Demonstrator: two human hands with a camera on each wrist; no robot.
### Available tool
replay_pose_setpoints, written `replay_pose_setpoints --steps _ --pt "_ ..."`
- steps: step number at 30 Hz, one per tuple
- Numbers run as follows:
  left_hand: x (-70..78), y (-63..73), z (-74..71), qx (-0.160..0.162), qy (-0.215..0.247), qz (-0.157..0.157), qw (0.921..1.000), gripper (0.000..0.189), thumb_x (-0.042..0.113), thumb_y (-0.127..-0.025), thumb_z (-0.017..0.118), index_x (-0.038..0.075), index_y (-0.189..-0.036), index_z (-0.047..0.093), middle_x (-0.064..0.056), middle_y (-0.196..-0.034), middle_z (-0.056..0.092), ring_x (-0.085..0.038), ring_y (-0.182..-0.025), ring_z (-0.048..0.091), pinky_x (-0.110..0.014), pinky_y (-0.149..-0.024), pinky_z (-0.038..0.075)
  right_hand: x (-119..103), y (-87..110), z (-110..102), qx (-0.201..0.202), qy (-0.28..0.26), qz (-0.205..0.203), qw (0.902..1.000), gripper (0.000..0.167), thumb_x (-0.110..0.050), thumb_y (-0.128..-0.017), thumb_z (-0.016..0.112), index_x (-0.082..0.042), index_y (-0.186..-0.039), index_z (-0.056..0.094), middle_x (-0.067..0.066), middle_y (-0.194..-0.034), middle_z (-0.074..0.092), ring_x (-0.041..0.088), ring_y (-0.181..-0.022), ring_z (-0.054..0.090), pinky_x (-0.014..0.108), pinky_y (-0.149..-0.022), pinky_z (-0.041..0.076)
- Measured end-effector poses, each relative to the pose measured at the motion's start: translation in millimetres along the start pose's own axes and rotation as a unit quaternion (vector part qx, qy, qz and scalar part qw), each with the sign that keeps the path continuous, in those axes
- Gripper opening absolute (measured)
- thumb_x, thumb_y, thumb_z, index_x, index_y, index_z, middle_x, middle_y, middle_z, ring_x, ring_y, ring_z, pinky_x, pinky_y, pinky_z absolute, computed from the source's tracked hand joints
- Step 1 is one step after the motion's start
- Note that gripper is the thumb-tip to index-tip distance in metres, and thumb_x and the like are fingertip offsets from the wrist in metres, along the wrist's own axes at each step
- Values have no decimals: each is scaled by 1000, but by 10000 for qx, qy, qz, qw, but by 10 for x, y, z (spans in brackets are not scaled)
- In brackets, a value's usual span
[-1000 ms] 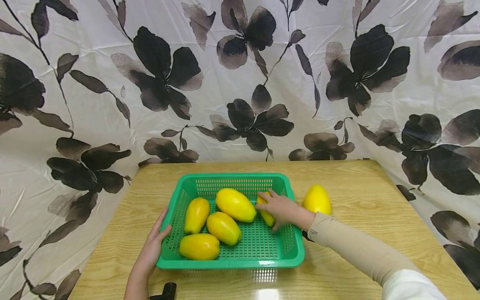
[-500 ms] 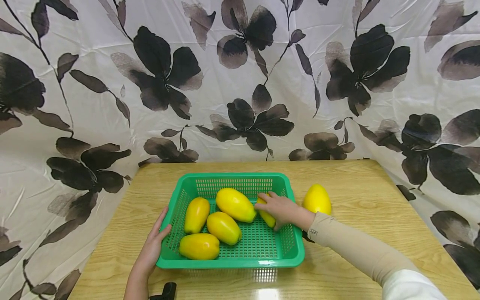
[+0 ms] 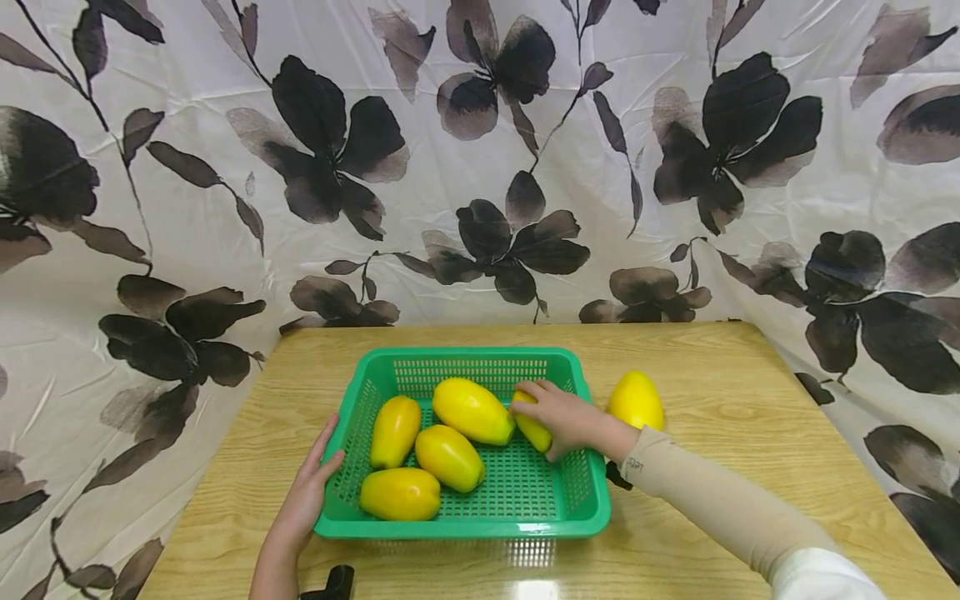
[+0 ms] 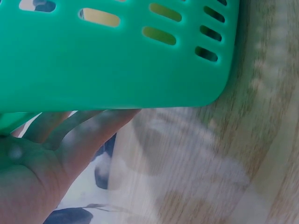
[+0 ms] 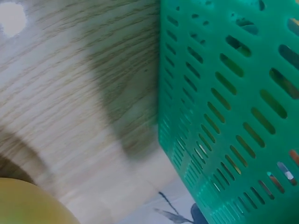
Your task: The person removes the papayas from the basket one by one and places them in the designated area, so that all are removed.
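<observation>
Within the green basket (image 3: 461,529), yellow fruit (image 3: 532,430) in right hand (image 3: 568,417), straight-fingered left hand (image 3: 306,486) alongside.

the place looks like a small booth walled with cloth, though whether it stands in a home, a studio or a lab cannot be told. a pale sheet (image 3: 427,175) printed with dark flowers hangs wrinkled along the far side and continues down the left and right, closing in a table (image 3: 705,362) with a wood-grain top. a bright patch of glare (image 3: 535,589) on its near part shows a shiny surface.
</observation>
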State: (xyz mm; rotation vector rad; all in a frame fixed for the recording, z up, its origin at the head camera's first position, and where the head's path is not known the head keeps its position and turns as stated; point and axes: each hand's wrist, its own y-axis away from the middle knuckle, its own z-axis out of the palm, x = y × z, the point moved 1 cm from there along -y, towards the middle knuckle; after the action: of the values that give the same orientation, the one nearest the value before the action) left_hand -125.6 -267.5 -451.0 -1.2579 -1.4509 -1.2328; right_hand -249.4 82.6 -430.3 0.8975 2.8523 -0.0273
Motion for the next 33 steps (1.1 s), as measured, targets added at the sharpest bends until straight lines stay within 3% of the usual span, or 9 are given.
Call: replay_pose_setpoints --steps 12,24,33 --pt "-1 4 -4 -5 -5 -4 10000 58 33 -100 33 21 -149 3 -6 -152 -6 -34 -136 -5 -59 -104 6 -15 87 -99 274 -166 -140 9994 77 -20 -56 84 -16 -124 47 19 -140 30 39 -123 33 45 -85 45" --pt "9 5 7 -3 -18 -76 10000 58 33 -100 32 21 -149 3 -5 -153 -7 -32 -136 -7 -59 -104 5 45 232 -158 902 -142 -476 9947 76 -22 -56 82 -16 -123 48 18 -141 29 35 -126 29 46 -89 43" --pt "9 -8 4 8 -76 -37 10000 58 32 -100 33 19 -149 3 -5 -153 -6 -32 -136 -8 -60 -104 4 35 339 -286 1207 -217 -455 9914 76 -20 -54 83 -15 -122 49 18 -141 29 37 -124 32 45 -81 48"
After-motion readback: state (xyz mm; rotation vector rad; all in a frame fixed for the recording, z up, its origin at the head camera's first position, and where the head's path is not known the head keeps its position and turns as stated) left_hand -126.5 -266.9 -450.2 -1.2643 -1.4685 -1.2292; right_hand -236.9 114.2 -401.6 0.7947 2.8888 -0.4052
